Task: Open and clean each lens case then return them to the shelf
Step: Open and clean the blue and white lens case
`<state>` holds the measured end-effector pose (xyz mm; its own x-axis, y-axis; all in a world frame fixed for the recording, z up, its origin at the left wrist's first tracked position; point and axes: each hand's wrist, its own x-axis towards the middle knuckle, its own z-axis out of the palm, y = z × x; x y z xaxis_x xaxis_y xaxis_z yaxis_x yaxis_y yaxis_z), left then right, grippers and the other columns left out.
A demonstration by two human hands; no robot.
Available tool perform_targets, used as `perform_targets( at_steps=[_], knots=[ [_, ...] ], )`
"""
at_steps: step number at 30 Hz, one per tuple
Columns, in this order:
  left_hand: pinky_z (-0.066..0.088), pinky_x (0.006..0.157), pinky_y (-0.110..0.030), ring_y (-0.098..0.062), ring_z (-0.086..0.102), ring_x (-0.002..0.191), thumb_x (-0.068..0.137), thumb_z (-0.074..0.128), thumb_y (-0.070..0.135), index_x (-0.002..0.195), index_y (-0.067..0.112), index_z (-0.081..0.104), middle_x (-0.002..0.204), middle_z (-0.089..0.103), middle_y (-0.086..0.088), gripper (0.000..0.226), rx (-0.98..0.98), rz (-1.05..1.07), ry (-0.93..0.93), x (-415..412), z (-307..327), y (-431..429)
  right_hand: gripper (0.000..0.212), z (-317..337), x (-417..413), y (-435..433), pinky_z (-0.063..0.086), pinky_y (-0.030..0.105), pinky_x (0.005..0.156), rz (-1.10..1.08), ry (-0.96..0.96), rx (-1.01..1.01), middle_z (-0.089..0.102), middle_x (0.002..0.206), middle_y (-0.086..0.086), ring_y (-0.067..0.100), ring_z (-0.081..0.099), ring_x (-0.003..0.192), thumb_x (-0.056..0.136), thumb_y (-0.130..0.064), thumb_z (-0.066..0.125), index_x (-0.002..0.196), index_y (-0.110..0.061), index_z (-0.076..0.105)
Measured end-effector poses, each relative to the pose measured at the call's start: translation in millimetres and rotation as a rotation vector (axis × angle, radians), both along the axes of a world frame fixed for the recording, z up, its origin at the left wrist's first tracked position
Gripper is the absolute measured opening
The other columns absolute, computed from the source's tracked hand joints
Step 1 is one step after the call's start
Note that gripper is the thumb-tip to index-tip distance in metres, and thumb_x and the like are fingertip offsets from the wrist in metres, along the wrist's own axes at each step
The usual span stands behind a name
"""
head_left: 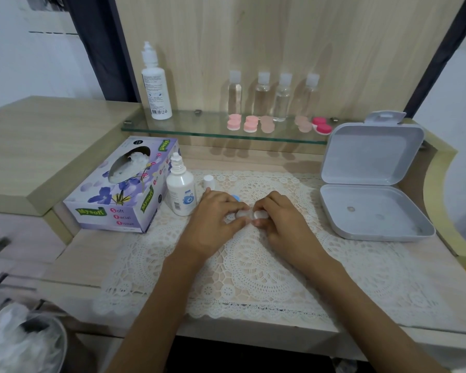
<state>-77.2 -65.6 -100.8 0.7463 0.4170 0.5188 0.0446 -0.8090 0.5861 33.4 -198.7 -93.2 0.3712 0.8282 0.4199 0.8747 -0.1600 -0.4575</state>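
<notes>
A small white lens case (249, 214) lies on the lace mat (253, 265) in the middle of the desk. My left hand (215, 222) grips its left end and my right hand (283, 222) grips its right end; the fingers cover most of it. A blue cap (236, 197) peeks out just behind my left hand. Several pink and red lens cases, such as the pale pink one (234, 121) and the red one (322, 125), sit in a row on the glass shelf (189, 127).
A tissue box (121, 187) stands at the left, with a small solution bottle (180, 191) and its loose white cap (208, 181) beside it. An open grey box (371, 181) lies at the right. A tall white bottle (156, 84) and several clear bottles (281, 99) stand on the shelf.
</notes>
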Motion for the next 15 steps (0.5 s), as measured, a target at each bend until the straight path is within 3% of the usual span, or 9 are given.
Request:
perform_targets(
  at_steps=[5, 9, 12, 15],
  knots=[
    [0.035, 0.103, -0.050, -0.001, 0.047, 0.100, 0.077, 0.063, 0.036, 0.102, 0.021, 0.074, 0.095, 0.068, 0.005, 0.030, 0.001, -0.013, 0.001, -1.2, 0.8, -0.3, 0.024, 2.0, -3.8, -2.1, 0.036, 0.013, 0.075, 0.017, 0.050, 0.022, 0.051, 0.095, -0.005, 0.013, 0.047, 0.092, 0.079, 0.003, 0.057, 0.100, -0.008, 0.063],
    [0.034, 0.104, -0.051, -0.006, 0.052, 0.100, 0.076, 0.062, 0.043, 0.101, 0.021, 0.074, 0.094, 0.068, 0.005, 0.035, -0.002, -0.003, 0.001, -1.5, 1.2, -1.0, 0.021, 2.8, -5.1, -2.8, 0.040, 0.020, 0.080, -0.005, 0.061, 0.059, 0.052, 0.097, -0.004, 0.013, 0.048, 0.095, 0.084, -0.020, 0.065, 0.103, -0.011, 0.063],
    [0.036, 0.103, -0.051, -0.008, 0.053, 0.099, 0.075, 0.058, 0.048, 0.100, 0.020, 0.075, 0.094, 0.069, 0.005, 0.042, -0.001, -0.001, 0.005, -1.3, 2.0, -1.3, 0.029, 1.9, -4.0, -3.4, 0.037, 0.015, 0.078, -0.058, 0.078, 0.073, 0.049, 0.099, -0.006, 0.010, 0.046, 0.094, 0.083, -0.030, 0.070, 0.105, -0.014, 0.062],
    [0.034, 0.104, -0.050, -0.008, 0.053, 0.099, 0.076, 0.064, 0.039, 0.100, 0.019, 0.075, 0.094, 0.069, 0.004, 0.033, 0.004, 0.003, 0.002, -1.4, 1.9, -1.3, 0.028, 1.1, -3.0, -3.4, 0.033, 0.012, 0.074, -0.070, 0.071, 0.068, 0.046, 0.096, -0.008, 0.009, 0.044, 0.091, 0.084, -0.031, 0.068, 0.106, -0.015, 0.060]
  ],
)
